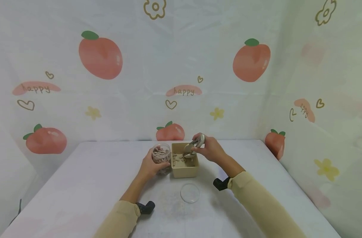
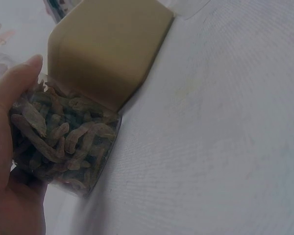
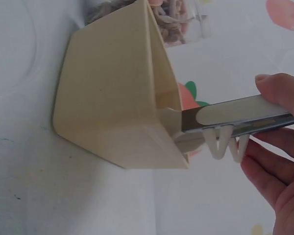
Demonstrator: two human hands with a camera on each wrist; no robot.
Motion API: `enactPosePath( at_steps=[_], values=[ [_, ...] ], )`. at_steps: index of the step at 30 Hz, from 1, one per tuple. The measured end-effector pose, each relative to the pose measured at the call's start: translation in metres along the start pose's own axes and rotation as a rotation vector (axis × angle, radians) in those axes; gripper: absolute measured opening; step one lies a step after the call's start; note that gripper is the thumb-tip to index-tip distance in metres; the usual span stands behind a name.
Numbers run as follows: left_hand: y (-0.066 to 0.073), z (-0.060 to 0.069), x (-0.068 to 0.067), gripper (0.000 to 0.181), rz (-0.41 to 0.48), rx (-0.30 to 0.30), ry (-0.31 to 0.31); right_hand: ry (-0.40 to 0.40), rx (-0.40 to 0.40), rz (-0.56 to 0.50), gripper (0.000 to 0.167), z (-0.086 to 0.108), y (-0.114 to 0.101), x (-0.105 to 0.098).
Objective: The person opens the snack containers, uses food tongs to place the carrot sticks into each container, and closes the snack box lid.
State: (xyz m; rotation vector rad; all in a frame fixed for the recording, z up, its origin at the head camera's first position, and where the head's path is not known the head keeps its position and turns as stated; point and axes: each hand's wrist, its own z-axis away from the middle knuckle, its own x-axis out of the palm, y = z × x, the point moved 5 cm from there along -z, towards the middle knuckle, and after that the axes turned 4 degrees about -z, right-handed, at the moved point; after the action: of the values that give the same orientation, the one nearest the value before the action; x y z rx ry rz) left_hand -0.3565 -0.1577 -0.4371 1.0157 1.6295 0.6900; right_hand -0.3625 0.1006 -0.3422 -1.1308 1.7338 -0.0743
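Curled round a clear jar (image 1: pixel 161 153) of brownish, root-like dried pieces (image 2: pixel 63 137), my left hand (image 1: pixel 149 167) steadies it at the left side of a beige box (image 1: pixel 185 172). My right hand (image 1: pixel 212 150) grips a pair of tongs (image 1: pixel 199 141) with metal arms and pale ends. The tongs' tips reach down inside the box, where several dried pieces (image 1: pixel 178 160) lie. In the right wrist view the thumb is on one arm of the tongs (image 3: pixel 235 111) and fingers are on the other. Whether the tips pinch a piece is hidden by the box wall.
A round clear lid (image 1: pixel 190 193) lies on the white table (image 1: pixel 109 178) in front of the box. Behind the table hangs a white curtain (image 1: pixel 139 109) printed with peaches, and another stretch of it runs along the right side.
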Motion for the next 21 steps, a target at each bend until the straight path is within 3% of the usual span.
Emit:
enactPosePath(
  at_steps=[10,14,21],
  values=[
    [-0.001,0.000,0.000,0.091,-0.007,0.001,0.008,0.127,0.049,0.014,0.027,0.004,0.008,0.003],
    [-0.002,0.000,0.001,0.092,0.001,0.005,-0.005,0.162,0.092,-0.015,0.026,0.006,0.011,0.002],
    [-0.002,-0.001,0.000,0.092,0.007,0.003,-0.001,0.211,0.095,-0.085,0.027,0.004,0.007,0.000]
  ],
)
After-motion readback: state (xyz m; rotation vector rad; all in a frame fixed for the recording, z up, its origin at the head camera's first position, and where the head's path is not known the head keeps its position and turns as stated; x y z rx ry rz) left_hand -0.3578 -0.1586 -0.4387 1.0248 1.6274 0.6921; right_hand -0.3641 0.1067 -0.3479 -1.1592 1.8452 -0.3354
